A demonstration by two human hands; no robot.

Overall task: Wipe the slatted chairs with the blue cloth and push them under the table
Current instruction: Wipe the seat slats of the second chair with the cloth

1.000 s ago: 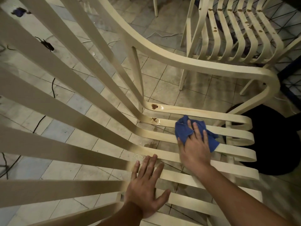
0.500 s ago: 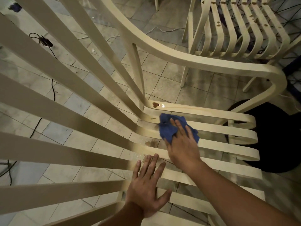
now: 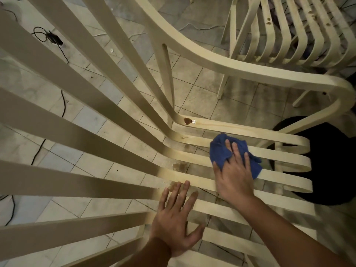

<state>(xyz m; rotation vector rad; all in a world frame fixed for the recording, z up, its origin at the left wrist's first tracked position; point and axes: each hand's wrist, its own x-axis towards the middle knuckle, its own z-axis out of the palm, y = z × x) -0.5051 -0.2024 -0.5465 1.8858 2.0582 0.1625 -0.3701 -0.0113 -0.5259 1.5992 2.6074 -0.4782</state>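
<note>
Right hand (image 3: 234,176) pressed blue cloth (image 3: 221,153) on seat slat (image 3: 279,153), grip spread flat. Left hand (image 3: 177,218), grip spread too, braced chair (image 3: 250,74). Should wipe along slat toward brown stain (image 3: 187,121), firmly.

The right hand (image 3: 234,176) covers the middle of the blue cloth (image 3: 219,151). The back slats of the near chair (image 3: 231,68) are cut by the left and top edges, and the second chair (image 3: 289,35) by the top edge. We cannot tell what the dark round shape (image 3: 331,160) under the seat is.

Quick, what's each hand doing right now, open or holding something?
Left hand: open, flat on the seat of the cream slatted chair.
Right hand: open, pressing the crumpled blue cloth onto its slats.
</note>
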